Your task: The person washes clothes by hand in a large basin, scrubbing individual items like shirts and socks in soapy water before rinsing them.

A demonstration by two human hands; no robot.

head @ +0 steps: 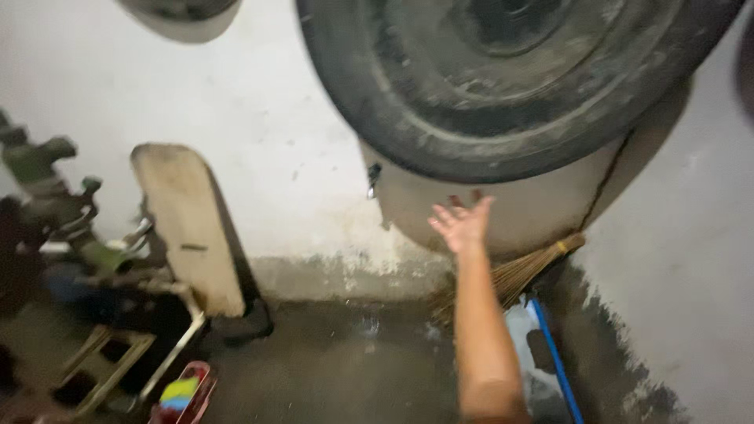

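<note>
The right hand (462,224) is stretched out at arm's length, palm open and fingers spread, holding nothing. It hangs just below the lower rim of a big dark tyre (503,86), which fills the top of the view and appears to hang against the pale wall (275,141). Whether the fingertips touch the rubber cannot be told; they look just short of it. The left hand is out of view.

The step in hand looks like a reach toward the tyre, with no grip made. As a judgement, a next move would call for getting the palm against the tread or the fingers round the rim, and a tyre this bulky likely wants both hands.

Below the arm, a broom (518,271) leans at the foot of the wall, its straw head next to a blue pole (556,357). At the left edge of the wet floor (338,369) stand a worn board (188,228) against the wall and some green machinery (55,204).
</note>
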